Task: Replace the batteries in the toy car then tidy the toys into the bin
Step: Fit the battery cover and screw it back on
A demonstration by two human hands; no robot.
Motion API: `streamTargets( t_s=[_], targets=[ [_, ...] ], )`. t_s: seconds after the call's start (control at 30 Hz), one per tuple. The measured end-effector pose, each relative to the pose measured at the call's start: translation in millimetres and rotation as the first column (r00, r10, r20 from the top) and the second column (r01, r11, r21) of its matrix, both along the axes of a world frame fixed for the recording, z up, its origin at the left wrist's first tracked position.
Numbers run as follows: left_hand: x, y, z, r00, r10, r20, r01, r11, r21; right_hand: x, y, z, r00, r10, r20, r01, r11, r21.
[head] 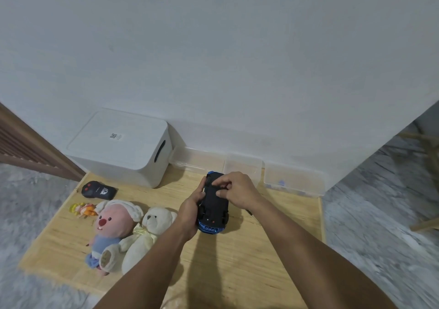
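Rearward, lidded white bin (118, 147), clear tubs (293, 180)

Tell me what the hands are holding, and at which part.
The blue toy car with black underside, turned belly up. The left hand grips its left side; the right hand curls its fingers onto the underside near the far end.

A small label with a QR code sits on the lid of the white bin (118, 147) at centre left, its print too small to read.
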State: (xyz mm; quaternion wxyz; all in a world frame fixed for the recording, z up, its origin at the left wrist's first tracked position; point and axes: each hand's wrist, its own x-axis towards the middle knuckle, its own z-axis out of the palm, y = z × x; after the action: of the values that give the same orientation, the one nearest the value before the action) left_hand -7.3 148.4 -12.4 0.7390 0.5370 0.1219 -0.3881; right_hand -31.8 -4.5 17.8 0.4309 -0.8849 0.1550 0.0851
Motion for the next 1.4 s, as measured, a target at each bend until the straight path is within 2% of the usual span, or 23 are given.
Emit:
streamTargets(
  t_s=[0.2, 0.33, 0.43, 0.57, 0.67, 0.87, 1.03, 1.4],
  targets=[
    [-2, -3, 3, 0.990, -0.064, 0.128, 0.056, 0.996, 0.063, -3, 5, -2, 0.990, -0.131, 0.048, 0.135, 0.988, -0.070],
    [-1, -5, 0, 0.987, -0.046, 0.154, 0.028, 0.993, 0.115, -5, 9, -9, 0.990, -0.108, 0.089, 0.123, 0.973, -0.195],
    [-1, -4, -4, 0.988, -0.008, 0.154, -0.015, 0.989, 0.147, -6, 9, -14, 0.996, -0.068, 0.062, 0.082, 0.963, -0.259],
    [2, -1, -8, 0.984, 0.052, 0.168, -0.084, 0.979, 0.187, -15, 2, -25, 0.994, -0.104, 0.028, 0.107, 0.984, -0.142],
    [6, 7, -11, 0.975, 0.076, 0.207, -0.127, 0.961, 0.244, -23, -2, -45, 0.982, -0.184, -0.039, 0.176, 0.972, -0.155],
    [8, 19, -15, 0.971, 0.064, 0.232, -0.138, 0.939, 0.316, -36, 8, -73, 0.977, -0.107, -0.184, 0.048, 0.953, -0.298],
    [5, 22, -17, 0.968, 0.008, 0.250, -0.103, 0.923, 0.371, -36, 19, -84, 0.981, -0.070, -0.180, -0.002, 0.929, -0.371],
    [1, 26, -25, 0.976, -0.020, 0.219, -0.066, 0.924, 0.377, -27, 20, -87, 0.978, 0.069, -0.197, -0.155, 0.870, -0.467]
  ],
)
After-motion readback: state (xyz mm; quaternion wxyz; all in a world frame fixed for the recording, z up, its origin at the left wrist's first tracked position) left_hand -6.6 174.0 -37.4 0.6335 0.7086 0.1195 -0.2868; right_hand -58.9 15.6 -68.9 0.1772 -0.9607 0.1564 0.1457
